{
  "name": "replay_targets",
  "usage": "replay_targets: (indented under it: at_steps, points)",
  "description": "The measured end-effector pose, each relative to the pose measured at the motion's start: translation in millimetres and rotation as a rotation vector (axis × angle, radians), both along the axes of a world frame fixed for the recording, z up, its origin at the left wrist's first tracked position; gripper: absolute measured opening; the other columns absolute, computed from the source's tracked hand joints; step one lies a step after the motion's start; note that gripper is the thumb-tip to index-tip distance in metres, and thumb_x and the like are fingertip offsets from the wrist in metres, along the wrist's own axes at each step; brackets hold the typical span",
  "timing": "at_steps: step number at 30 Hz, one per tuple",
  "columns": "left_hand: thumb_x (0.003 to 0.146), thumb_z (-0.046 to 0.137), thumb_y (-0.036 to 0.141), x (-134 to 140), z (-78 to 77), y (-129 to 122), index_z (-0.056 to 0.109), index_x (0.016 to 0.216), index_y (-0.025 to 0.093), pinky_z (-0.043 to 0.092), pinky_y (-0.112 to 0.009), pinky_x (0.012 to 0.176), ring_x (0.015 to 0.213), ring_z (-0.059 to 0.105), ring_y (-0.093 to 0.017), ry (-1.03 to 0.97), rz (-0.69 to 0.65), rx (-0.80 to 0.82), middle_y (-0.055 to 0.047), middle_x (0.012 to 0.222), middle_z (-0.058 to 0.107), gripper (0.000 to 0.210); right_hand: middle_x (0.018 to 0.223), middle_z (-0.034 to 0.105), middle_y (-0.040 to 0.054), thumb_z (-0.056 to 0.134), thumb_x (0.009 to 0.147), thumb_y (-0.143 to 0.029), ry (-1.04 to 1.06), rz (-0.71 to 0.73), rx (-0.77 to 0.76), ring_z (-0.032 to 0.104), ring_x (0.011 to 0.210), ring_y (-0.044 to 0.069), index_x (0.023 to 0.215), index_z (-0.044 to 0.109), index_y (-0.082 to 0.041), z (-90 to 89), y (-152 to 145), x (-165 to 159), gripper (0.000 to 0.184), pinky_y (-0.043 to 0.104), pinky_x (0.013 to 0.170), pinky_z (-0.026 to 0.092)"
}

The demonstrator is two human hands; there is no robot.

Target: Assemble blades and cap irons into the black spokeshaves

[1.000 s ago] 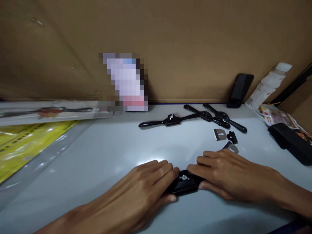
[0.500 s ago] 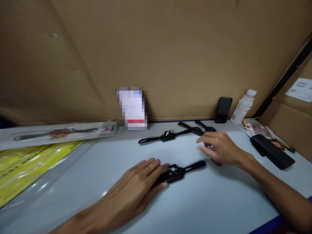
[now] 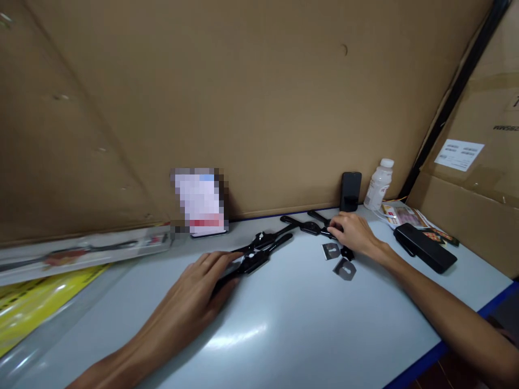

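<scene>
The black spokeshave [image 3: 247,261] lies near the middle of the desk [image 3: 284,335], its long body angled toward 1 o'clock. The left hand [image 3: 203,286] lies flat over its near handle, fingers [image 3: 221,265] stretched along the tool and pressing it to the desk, not curled round it. Touching or just beside it, a second spokeshave [image 3: 270,237] lies almost parallel on the far side.

At 2 o'clock from there, the right hand [image 3: 354,232] rests on a crossed pair of spokeshaves [image 3: 312,227], its fingers bent down over their handles; whether they have closed on one or only touch, I cannot tell. Just near of that hand, at about 3 o'clock from the first tool, lie two loose steel blades [image 3: 338,259] and a small black cap piece [image 3: 347,252].

Farther out stand a dark phone [image 3: 351,190] and a white bottle [image 3: 378,185] against the cardboard wall [image 3: 243,108]; a black case [image 3: 425,247] sits at far right, and a packaged tool [image 3: 81,253] at 9 o'clock.

The likely risks: the right wrist hovers close above the bare blades, so a careless sweep could nick skin or knock them about; and with the left hand only pressing flat, the spokeshave could skid on the smooth desk into its neighbour.
</scene>
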State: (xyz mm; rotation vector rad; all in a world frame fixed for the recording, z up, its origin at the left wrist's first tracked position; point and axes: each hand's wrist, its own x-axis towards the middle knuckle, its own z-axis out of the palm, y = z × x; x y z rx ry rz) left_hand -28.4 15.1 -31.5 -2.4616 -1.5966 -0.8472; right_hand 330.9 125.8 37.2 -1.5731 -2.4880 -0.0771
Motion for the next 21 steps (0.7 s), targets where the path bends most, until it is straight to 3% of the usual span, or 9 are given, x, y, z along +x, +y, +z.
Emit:
replay_targets:
  at_steps: [7, 12, 17, 21]
  points:
    - [0.103, 0.044, 0.045, -0.1, 12.2, 4.7, 0.072, 0.097, 0.025, 0.054, -0.039, 0.076, 0.089, 0.067, -0.027, 0.005, 0.032, -0.038, -0.007, 0.099, 0.069, 0.035, 0.121, 0.073, 0.0101, 0.060, 0.101, -0.024, -0.082, 0.029, -0.043, 0.072, 0.098, 0.024, 0.116, 0.073, -0.019, -5.9, -9.6, -7.9, 0.021, 0.030, 0.075, 0.042]
    - [0.102, 0.039, 0.043, 3.6, 17.9, 7.9, 0.073, 0.100, 0.025, 0.052, -0.034, 0.067, 0.083, 0.071, -0.026, 0.027, 0.124, -0.120, -0.007, 0.097, 0.070, 0.038, 0.119, 0.074, 0.0144, 0.056, 0.094, -0.014, -0.149, 0.004, -0.103, 0.073, 0.100, 0.028, 0.111, 0.072, -0.016, 0.8, -8.9, -2.5, 0.024, 0.031, 0.073, 0.040]
    - [0.103, 0.035, 0.037, 8.1, 18.2, 7.2, 0.070, 0.104, 0.024, 0.051, -0.035, 0.066, 0.084, 0.073, -0.027, 0.103, 0.150, -0.162, -0.007, 0.102, 0.074, 0.038, 0.115, 0.076, 0.0172, 0.063, 0.089, -0.023, -0.138, -0.055, -0.183, 0.072, 0.100, 0.031, 0.111, 0.071, -0.014, 6.0, -9.2, -2.5, 0.025, 0.031, 0.070, 0.037]
    - [0.103, 0.037, 0.035, 10.1, 18.7, 2.8, 0.068, 0.111, 0.023, 0.054, -0.038, 0.069, 0.087, 0.073, -0.028, 0.100, 0.132, -0.127, -0.008, 0.107, 0.074, 0.034, 0.104, 0.076, 0.0192, 0.059, 0.090, -0.019, -0.161, -0.074, -0.176, 0.072, 0.091, 0.029, 0.105, 0.071, -0.013, 3.6, -10.7, -2.8, 0.020, 0.032, 0.066, 0.033]
